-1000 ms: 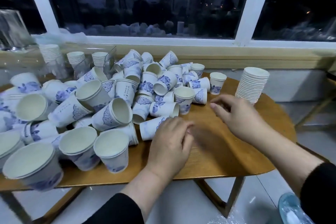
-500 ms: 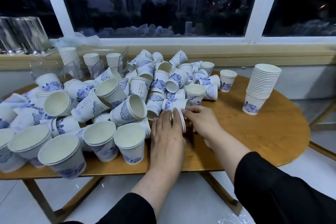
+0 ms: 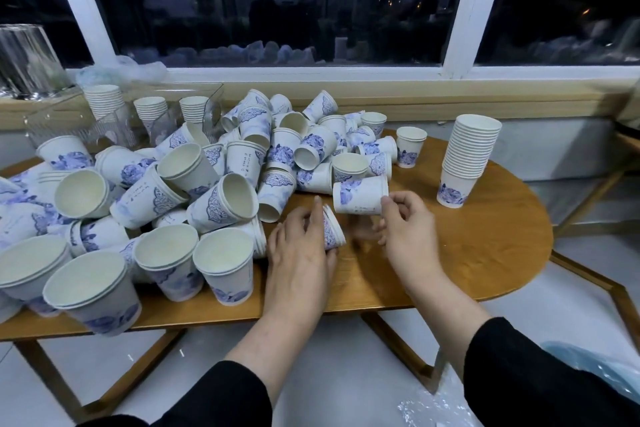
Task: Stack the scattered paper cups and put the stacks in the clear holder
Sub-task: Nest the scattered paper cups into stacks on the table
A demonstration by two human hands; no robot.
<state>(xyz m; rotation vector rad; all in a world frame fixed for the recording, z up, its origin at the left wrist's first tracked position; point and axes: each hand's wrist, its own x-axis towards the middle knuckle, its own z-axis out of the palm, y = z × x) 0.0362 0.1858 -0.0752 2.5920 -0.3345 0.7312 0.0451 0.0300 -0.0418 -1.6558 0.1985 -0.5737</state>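
Several white paper cups with blue flower prints lie scattered in a heap [image 3: 221,180] over the left and middle of the wooden table [image 3: 485,229]. My left hand [image 3: 301,253] grips a short nested stack of cups [image 3: 333,228] lying on its side, rims pointing right. My right hand [image 3: 403,225] pinches the rim of a single cup [image 3: 360,195] on its side, just right of and above that stack. A tall upright stack [image 3: 467,159] stands at the table's right. The clear holder [image 3: 121,114] at the back left holds three short stacks.
A window sill runs behind the table. Clear glass vessels [image 3: 27,62] stand on the sill at far left. A lone upright cup [image 3: 410,146] stands near the heap's right edge. A blue plastic bag [image 3: 595,378] lies at lower right on the floor.
My left hand has curled round the short stack and tipped it up from under my palm. My right hand has lifted a single cup from the heap's edge and drawn it right.
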